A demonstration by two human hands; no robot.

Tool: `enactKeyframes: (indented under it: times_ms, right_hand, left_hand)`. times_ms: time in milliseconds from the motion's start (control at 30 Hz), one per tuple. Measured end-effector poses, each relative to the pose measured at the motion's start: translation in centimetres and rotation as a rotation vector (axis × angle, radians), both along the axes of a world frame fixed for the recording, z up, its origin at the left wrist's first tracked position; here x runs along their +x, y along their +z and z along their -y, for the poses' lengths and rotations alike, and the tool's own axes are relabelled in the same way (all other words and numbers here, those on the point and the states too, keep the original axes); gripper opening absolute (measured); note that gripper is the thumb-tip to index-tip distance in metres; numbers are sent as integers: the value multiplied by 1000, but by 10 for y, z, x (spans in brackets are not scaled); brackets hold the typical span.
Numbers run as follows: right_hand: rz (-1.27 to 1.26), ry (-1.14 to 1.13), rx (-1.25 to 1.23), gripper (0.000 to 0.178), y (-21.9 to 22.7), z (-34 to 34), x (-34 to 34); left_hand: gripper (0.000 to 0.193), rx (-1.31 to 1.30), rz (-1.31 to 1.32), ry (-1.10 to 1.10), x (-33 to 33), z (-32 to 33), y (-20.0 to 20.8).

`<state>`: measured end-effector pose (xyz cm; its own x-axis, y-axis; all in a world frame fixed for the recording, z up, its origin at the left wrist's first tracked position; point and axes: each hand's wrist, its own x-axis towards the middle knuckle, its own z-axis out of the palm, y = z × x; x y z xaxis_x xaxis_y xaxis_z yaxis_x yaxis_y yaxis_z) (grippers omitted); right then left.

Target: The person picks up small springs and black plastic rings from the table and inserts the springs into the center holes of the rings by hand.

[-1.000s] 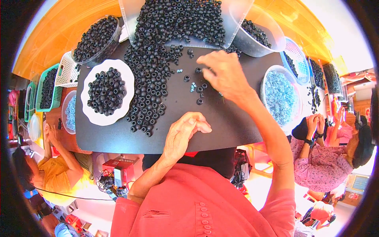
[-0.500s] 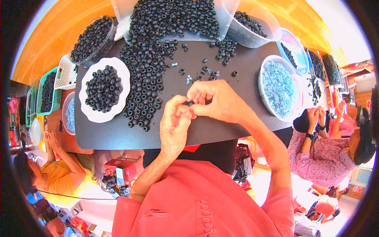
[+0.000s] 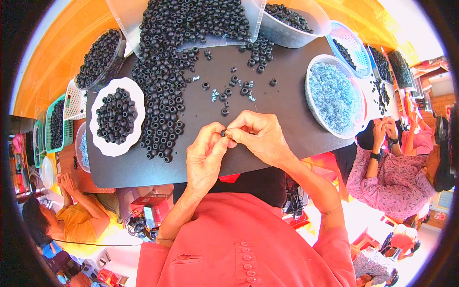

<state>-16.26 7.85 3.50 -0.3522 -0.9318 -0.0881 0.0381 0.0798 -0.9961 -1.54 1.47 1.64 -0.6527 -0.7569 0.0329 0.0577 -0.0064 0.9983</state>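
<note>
Both hands are together here, low over the near part of the dark tabletop (image 3: 282, 107), the left hand (image 3: 205, 154) and the right hand (image 3: 260, 139) meeting fingertip to fingertip on a small black piece (image 3: 223, 133), pinched right between them. Just beyond the hands, a loose scatter of black pieces (image 3: 224, 97) lies with a few tiny metallic coils (image 3: 214, 95) among them. Left of the hands it gets crowded: a thick spill of black pieces (image 3: 160, 110) runs down the tabletop from the big clear bin (image 3: 125, 26), and past that sits a white plate (image 3: 98, 139) with a wavy rim, its middle piled with more black. Over to the right of the hands, a round bowl (image 3: 315, 118) brims with pale bluish coils; farther off beyond them, a clear tub (image 3: 291, 40) and a blue basket (image 3: 366, 62) hold black pieces too. And the room is busy! Well off to the left, past a green basket (image 3: 67, 136), a person in yellow (image 3: 86, 220) sits at a reddish-brown table (image 3: 91, 178), hands close together; well to the right, a person in a patterned pink top (image 3: 385, 184) has both hands raised together. Behind the left hand, below the tabletop's edge, a red box (image 3: 155, 203) stands by a tangle of dark cables (image 3: 137, 225), and bright light washes over the floor (image 3: 119, 263).
</note>
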Motion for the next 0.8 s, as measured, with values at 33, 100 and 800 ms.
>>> enactKeyframes:
  times_ms: [33,100,800]
  right_hand:
    - [-2,-3,1,10,1,1,-2]
    - [-222,2,15,5,5,7,-13]
    - [-323,40,6,9,18,38,-25]
  left_hand:
    - [16,1,-2,-3,0,0,-1]
    - [19,140,-43,-31,2,-1,-3]
    - [13,403,-353,-10,5,9,-12]
